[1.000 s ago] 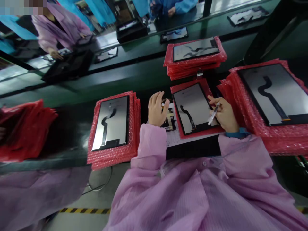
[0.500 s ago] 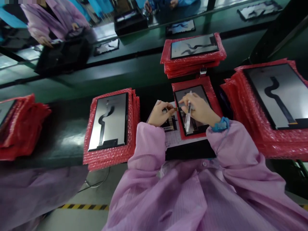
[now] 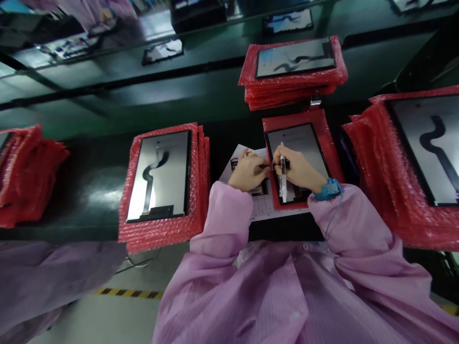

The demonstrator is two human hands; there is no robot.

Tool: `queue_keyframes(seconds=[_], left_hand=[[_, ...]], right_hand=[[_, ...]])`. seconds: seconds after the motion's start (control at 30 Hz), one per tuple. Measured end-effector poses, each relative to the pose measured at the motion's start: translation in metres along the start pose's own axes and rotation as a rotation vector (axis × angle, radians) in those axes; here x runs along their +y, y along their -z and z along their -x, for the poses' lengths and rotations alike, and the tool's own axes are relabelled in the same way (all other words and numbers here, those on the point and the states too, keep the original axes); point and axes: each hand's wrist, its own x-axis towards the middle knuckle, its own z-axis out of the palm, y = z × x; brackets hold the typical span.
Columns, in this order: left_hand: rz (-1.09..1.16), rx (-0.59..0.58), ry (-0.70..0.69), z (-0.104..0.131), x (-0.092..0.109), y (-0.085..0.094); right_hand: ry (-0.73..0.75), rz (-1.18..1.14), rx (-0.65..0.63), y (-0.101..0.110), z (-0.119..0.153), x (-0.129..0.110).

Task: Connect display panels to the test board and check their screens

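In front of me a screen panel (image 3: pixel 299 136) lies on a red bubble-wrap bag (image 3: pixel 324 124). My right hand (image 3: pixel 303 167) is closed around a clear pen (image 3: pixel 283 180) that lies slantwise in its grip over the panel, its fingertips near the panel's left edge. My left hand (image 3: pixel 248 171) meets it there from the left, its fingers pinched on the end of a flex cable, mostly hidden between the fingertips. Beneath the left hand, a printed paper sheet (image 3: pixel 258 205) with a dark label shows partly.
Stacks of bagged panels stand left (image 3: pixel 167 177), right (image 3: pixel 418 143) and behind (image 3: pixel 296 57) my hands. A metal clip (image 3: pixel 315 101) sits at the back stack. Across the green bench (image 3: pixel 143 102), another person's pink sleeve (image 3: pixel 91 12) shows.
My left hand has turned more palm-down and moved slightly right, closer to the right hand. The brown strip seen between the hands is now mostly covered. The view has shifted.
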Motion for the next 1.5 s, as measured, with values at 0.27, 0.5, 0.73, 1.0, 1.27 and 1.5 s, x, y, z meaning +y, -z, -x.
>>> queue_keyframes(seconds=[0.27, 0.5, 0.73, 1.0, 1.27, 1.5], left_hand=[[-0.027, 0.036, -0.036, 0.001, 0.000, -0.003], [-0.080, 0.025, -0.030, 0.000, 0.004, -0.006], [0.112, 0.269, 0.101, -0.007, -0.007, -0.005], [0.163, 0.835, 0.290, 0.022, 0.020, -0.027], [0.025, 0.320, 0.231, 0.081, 0.085, -0.085], [0.265, 0.306, 0.332, 0.074, 0.087, -0.088]], right_hand=[[0.021, 0.006, -0.032, 0.000, 0.002, 0.003], [-0.004, 0.017, -0.025, 0.002, 0.002, 0.006], [-0.033, -0.205, 0.135, 0.015, 0.004, 0.010], [-0.143, 0.082, 0.842, 0.047, 0.014, 0.028], [-0.682, 0.690, 0.440, 0.054, 0.028, 0.011], [-0.751, 0.633, 0.359, 0.051, 0.026, 0.008]])
